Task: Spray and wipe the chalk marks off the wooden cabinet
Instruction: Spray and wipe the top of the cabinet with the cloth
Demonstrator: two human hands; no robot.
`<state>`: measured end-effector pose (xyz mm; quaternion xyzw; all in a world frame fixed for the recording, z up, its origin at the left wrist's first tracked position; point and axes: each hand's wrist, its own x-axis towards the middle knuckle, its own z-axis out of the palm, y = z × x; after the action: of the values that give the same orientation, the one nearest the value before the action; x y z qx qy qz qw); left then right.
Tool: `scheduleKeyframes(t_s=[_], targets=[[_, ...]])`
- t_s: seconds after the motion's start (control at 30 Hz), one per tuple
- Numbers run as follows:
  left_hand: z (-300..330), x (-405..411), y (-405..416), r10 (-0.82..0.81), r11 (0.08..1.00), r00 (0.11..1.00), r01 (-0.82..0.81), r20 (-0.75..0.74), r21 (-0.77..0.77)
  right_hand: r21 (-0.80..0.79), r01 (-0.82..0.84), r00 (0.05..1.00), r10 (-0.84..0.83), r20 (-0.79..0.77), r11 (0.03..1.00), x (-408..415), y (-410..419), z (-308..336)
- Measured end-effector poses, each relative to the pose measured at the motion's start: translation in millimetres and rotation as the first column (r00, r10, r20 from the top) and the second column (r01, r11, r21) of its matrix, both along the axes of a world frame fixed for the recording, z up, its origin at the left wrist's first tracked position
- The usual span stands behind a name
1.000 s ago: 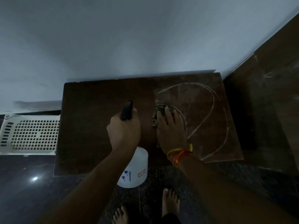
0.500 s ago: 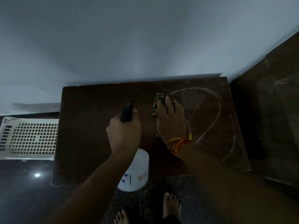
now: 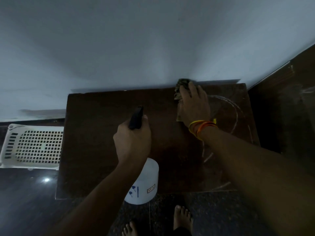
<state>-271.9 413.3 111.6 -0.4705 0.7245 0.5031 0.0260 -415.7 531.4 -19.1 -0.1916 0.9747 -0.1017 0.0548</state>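
Note:
A dark wooden cabinet top (image 3: 95,150) fills the middle of the view. White chalk marks (image 3: 234,109) curve across its right part, partly under my right arm. My right hand (image 3: 194,106) presses a mottled cloth (image 3: 181,86) flat on the wood at the cabinet's far edge, by the wall. My left hand (image 3: 133,142) grips the black head of a white spray bottle (image 3: 144,183), held over the cabinet's front middle with the nozzle pointing away from me.
A white perforated plastic basket (image 3: 34,145) lies on the dark floor left of the cabinet. A taller dark wooden panel (image 3: 289,108) with faint smears stands on the right. A pale wall rises behind. My bare feet (image 3: 182,217) are on the floor below.
My right hand has slid the cloth away from me, from mid-cabinet to its far edge. The chalk line it crossed is gone. My left hand with the bottle barely moved.

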Motion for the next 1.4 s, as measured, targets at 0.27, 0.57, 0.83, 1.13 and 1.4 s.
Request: scheduleKeyframes(t_s=[0.27, 0.57, 0.83, 1.13, 1.4], targets=[[-2, -7, 10, -0.002, 1.0, 1.0, 0.002, -0.002, 0.013, -0.01, 0.01, 1.0, -0.01, -0.016, 1.0, 15, 7, -1], [0, 4, 21, -0.004, 1.0, 1.0, 0.004, 0.0, 0.03, 0.041, -0.009, 1.0, 0.01, -0.003, 0.999, 38, 19, 3], [11, 16, 35, 0.001, 0.999, 1.0, -0.001, 0.004, 0.049, 0.048, -0.027, 1.0, 0.028, -0.012, 0.998, 148, 66, 8], [8, 39, 53, -0.034, 0.998, 0.999, 0.034, 0.0, 0.046, 0.028, -0.054, 0.998, 0.055, -0.01, 0.998, 212, 66, 8], [5, 57, 56, -0.061, 0.998, 0.998, 0.06, 0.011, 0.024, 0.01, -0.101, 0.995, 0.101, 0.025, 0.995, 209, 90, 10]])
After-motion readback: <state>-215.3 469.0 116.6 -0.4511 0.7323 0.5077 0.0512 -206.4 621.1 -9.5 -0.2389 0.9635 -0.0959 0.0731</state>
